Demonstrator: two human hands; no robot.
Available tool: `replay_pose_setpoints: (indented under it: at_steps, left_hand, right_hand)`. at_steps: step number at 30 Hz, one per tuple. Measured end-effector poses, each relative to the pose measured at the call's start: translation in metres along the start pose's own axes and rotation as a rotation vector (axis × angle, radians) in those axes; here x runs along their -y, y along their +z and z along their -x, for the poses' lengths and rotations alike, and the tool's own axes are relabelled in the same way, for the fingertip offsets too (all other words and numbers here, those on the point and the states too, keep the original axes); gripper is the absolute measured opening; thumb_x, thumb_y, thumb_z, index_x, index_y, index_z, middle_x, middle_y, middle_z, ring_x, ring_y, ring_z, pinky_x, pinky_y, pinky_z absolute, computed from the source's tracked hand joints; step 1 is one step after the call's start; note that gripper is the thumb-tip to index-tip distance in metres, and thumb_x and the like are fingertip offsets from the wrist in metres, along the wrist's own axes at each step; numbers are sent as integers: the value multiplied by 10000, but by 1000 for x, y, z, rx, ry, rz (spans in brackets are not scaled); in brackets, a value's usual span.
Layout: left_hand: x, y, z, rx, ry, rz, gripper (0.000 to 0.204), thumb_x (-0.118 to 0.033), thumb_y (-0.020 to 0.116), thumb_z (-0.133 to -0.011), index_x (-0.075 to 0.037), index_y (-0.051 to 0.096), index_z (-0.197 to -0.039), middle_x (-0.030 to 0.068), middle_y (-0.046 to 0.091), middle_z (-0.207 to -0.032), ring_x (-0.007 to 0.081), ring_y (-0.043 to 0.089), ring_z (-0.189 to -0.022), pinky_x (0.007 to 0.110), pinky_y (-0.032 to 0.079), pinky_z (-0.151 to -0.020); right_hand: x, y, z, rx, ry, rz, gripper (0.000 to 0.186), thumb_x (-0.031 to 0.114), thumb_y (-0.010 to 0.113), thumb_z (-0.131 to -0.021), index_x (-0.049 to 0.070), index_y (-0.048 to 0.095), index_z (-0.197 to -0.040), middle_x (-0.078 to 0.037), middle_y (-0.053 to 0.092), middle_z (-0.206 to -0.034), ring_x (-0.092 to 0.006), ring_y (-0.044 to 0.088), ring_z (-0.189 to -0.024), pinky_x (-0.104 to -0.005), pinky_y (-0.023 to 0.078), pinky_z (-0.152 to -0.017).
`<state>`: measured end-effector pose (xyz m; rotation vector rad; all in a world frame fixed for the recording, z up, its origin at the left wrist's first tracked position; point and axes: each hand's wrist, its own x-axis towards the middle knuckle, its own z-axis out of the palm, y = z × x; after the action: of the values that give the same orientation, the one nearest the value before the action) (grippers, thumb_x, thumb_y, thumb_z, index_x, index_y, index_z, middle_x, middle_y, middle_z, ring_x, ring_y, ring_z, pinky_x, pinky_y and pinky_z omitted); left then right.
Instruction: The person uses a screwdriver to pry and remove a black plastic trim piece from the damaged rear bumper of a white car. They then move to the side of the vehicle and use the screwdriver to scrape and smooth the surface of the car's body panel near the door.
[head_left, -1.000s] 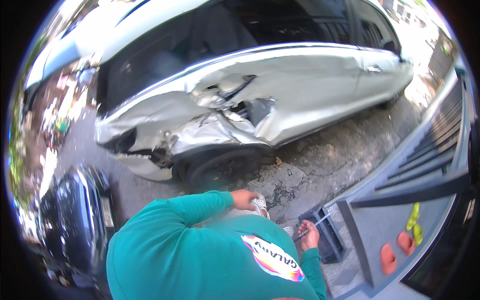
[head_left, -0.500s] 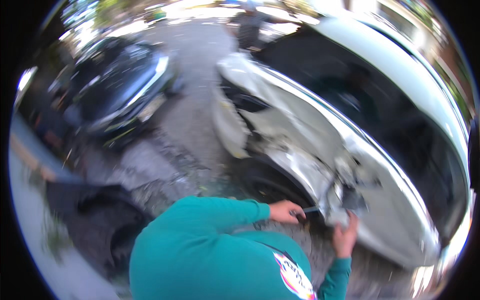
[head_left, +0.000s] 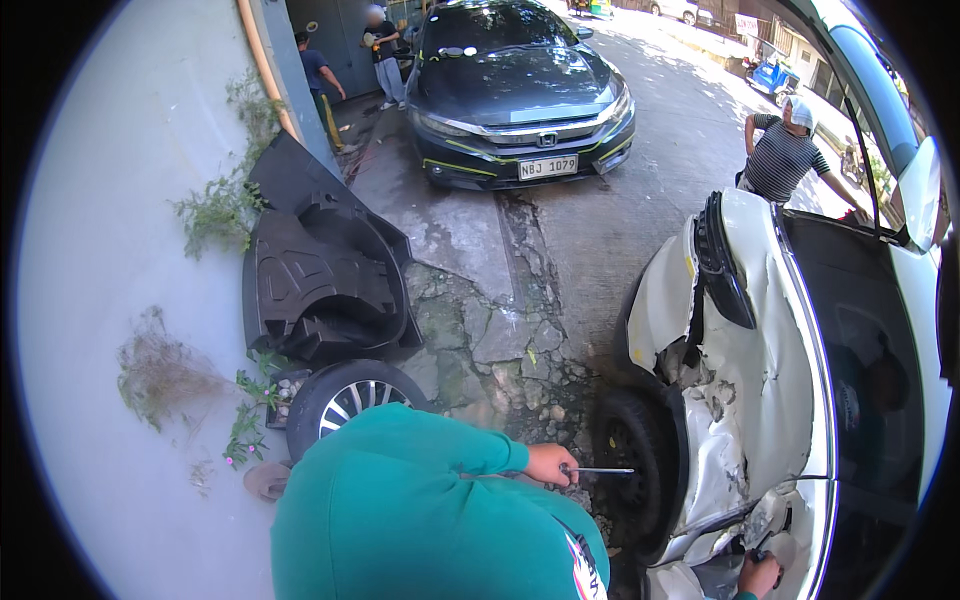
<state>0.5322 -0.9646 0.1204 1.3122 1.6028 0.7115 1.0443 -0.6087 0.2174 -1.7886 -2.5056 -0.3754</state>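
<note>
Tool (head_left: 602, 470), slim and metal-shafted, is right of centre in the lower frame. Its shaft lies level and points right, overlapping the dark wheel (head_left: 640, 437) of the pale car (head_left: 760, 370) from my viewpoint; I cannot confirm contact. The left hand (head_left: 547, 463) has its fingers closed around the handle end.

I find the right hand (head_left: 761, 576) at the lower right edge, by the torn panel (head_left: 772, 515). Its fingers are curled, with a small dark item beside them; I cannot tell whether they grip it.

The pale car occupies the right side, its flank creased and ripped. Left of centre I note a black moulded liner (head_left: 330, 275) beside the whitish wall (head_left: 110, 200), with a spoked wheel (head_left: 350, 395) below it, partly covered by the green sleeve (head_left: 440, 440). Broken concrete (head_left: 500, 350) lies mid-frame. A dark car (head_left: 515, 90) stands at top centre. I count a person in a striped shirt (head_left: 785, 155) at upper right and two people (head_left: 388, 65) at upper left.
</note>
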Motion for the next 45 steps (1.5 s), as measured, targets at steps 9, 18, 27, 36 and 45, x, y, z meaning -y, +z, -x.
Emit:
replay_pose_setpoints:
  at_steps: [9,18,27,36,45]
  left_hand:
    - [0,25,48,-17,-26,-39,289,-264,755,-879,-146,769,-1143,92,767,-1093,245,713,-1040,381,539,-925]
    - [8,-5,79,-165,-67,11,280,-188,764,-918,-69,758,-1172,73,769,-1034,131,700,-903,314,553,-833]
    - [6,7,58,-128,-293,9,221,-114,751,-898,-51,769,-1109,-16,647,-742,76,560,-649,266,457,-617]
    - [-28,-17,2,-99,-270,-48,219,-133,751,-904,-65,766,-1111,-20,648,-813,75,535,-642,258,443,-581]
    - [-26,-16,4,-76,-341,-13,225,-106,751,-903,-56,761,-1121,-28,633,-777,69,531,-641,253,436,-589]
  right_hand:
    - [-21,31,31,-106,-237,-244,220,81,737,-683,2,720,-888,-202,699,-935,-422,630,-945,-500,506,-893]
    - [-28,39,54,-148,-384,-288,233,119,770,-629,52,697,-840,-170,676,-877,-388,645,-901,-493,503,-858]
    - [15,-20,32,12,-115,-180,195,245,786,-678,108,765,-814,-87,737,-874,-270,696,-952,-403,485,-937]
    - [15,-10,49,-132,-133,-285,182,195,742,-668,105,775,-823,-93,733,-870,-269,685,-944,-391,473,-956]
    - [25,-18,36,-50,-36,-238,200,184,753,-647,99,771,-827,-90,727,-849,-282,676,-924,-399,475,-924]
